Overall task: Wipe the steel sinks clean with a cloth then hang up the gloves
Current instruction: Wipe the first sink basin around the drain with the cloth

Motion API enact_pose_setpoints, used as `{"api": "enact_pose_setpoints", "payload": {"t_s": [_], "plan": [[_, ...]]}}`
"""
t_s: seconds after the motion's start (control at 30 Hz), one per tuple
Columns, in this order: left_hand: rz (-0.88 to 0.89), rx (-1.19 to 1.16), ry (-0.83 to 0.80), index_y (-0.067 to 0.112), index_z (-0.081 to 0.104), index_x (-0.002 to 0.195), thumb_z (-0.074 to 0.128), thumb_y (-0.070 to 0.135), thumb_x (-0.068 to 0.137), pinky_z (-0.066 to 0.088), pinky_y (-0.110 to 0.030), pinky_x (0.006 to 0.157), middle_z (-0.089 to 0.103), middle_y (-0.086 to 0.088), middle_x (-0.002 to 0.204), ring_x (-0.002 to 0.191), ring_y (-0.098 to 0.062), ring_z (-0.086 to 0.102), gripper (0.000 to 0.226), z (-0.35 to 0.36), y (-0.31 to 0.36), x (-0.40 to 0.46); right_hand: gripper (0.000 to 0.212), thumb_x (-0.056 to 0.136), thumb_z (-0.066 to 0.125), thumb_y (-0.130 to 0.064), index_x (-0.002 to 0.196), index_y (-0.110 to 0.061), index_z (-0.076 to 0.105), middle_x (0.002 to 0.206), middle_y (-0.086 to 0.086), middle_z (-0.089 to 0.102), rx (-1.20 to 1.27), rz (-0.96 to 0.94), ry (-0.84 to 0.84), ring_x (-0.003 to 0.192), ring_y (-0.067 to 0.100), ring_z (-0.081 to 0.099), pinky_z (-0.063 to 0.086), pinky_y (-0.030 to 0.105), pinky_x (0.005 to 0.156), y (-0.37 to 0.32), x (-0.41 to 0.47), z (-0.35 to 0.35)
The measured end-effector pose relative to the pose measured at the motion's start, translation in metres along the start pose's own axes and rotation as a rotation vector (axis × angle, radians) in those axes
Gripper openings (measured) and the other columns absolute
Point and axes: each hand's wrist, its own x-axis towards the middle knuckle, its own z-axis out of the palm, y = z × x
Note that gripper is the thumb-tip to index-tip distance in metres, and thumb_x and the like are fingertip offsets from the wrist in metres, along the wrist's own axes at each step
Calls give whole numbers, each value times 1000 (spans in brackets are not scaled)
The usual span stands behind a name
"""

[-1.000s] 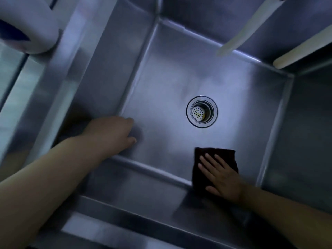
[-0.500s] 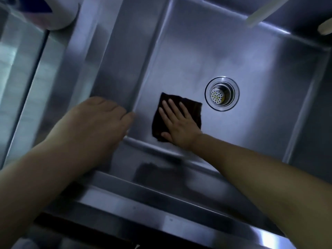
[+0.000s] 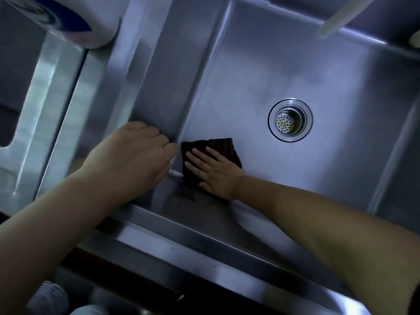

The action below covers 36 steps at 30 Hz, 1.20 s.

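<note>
A deep steel sink (image 3: pixel 284 64) fills the view, with a round drain strainer (image 3: pixel 289 119) in its floor. A dark folded cloth (image 3: pixel 221 147) lies flat on the sink floor at the near-left corner. My right hand (image 3: pixel 212 172) presses on the cloth with fingers spread. My left hand (image 3: pixel 134 155) rests on the sink's left wall near the front rim, fingers curled loosely, holding nothing. No gloves are identifiable in view.
A white and blue container (image 3: pixel 68 21) sits on the steel ledge at the upper left. Two pale tube-like things (image 3: pixel 341 17) hang over the sink's far right corner. A second basin (image 3: pixel 20 92) lies to the left. The front rim (image 3: pixel 181 242) runs below my arms.
My right hand has slid the cloth across the sink floor from the near-right side to the near-left corner. My left hand stayed on the left wall.
</note>
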Motion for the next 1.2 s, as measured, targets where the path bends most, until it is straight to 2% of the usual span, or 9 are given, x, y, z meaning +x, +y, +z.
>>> {"api": "enact_pose_setpoints", "payload": {"t_s": [0.2, 0.27, 0.37, 0.43, 0.5, 0.6, 0.77, 1.03, 1.2], "plan": [[-51, -42, -24, 15, 68, 79, 45, 34, 81, 44, -38, 63, 64, -6, 67, 64, -31, 62, 30, -4, 7, 8, 61, 91, 32, -44, 145, -14, 36, 151, 11, 32, -22, -13, -21, 140, 30, 29, 22, 52, 115, 33, -126, 23], [-61, -89, -36, 14, 68, 78, 62, 32, 77, 46, -38, 62, 64, -8, 68, 64, -32, 62, 19, -4, 14, 18, 62, 90, 35, -45, 143, -13, 37, 150, 12, 34, -17, 11, -24, 138, 32, 31, 20, 51, 112, 42, -168, 33], [-24, -183, -42, 12, 66, 70, 80, 28, 61, 49, -35, 57, 63, -10, 64, 60, -32, 62, 23, -7, 25, 41, 66, 86, 39, -48, 141, -13, 38, 144, 14, 43, -18, 86, -23, 133, 35, 39, 12, 47, 113, 54, -215, 43], [25, -190, -38, 13, 66, 76, 79, 28, 63, 49, -33, 59, 65, -8, 69, 64, -31, 63, 24, -7, 32, 59, 75, 81, 40, -52, 144, -12, 31, 142, 14, 45, -22, 127, -43, 135, 33, 35, 9, 47, 113, 59, -230, 47], [32, -159, -32, 18, 61, 97, 62, 34, 81, 44, -33, 70, 65, -4, 91, 85, -28, 62, 23, -1, 39, 79, 85, 78, 42, -57, 147, -11, 21, 145, 13, 40, -37, 154, -58, 141, 32, 23, 7, 47, 113, 61, -231, 48], [-14, -165, -169, 20, 52, 112, 45, 37, 92, 31, -32, 71, 59, -1, 110, 101, -24, 55, 27, 9, 47, 105, 87, 76, 50, -62, 143, -10, 33, 145, 17, 40, -48, 185, -23, 136, 38, 32, 10, 51, 112, 63, -215, 46], [-26, -221, -184, 18, 51, 113, 48, 35, 91, 35, -32, 76, 56, -2, 114, 105, -24, 53, 28, 24, 59, 121, 89, 76, 61, -60, 144, -8, 35, 149, 19, 34, -21, 279, 18, 137, 38, 31, 21, 59, 109, 72, -151, 31], [-26, -227, -195, 19, 52, 107, 49, 34, 87, 32, -31, 71, 53, 0, 111, 102, -22, 51, 25, 42, 61, 121, 80, 91, 35, -57, 151, -14, 6, 159, 12, 4, 39, 414, 98, 146, 30, -3, -7, 45, 117, 107, -55, 5], [10, -245, -224, 22, 50, 117, 48, 37, 89, 39, -32, 81, 54, 2, 116, 107, -19, 51, 32, 52, 68, 122, 72, 95, 29, -51, 152, -15, 3, 159, 10, 2, 66, 506, 156, 146, 26, -4, -8, 40, 117, 145, -53, -1]]}}
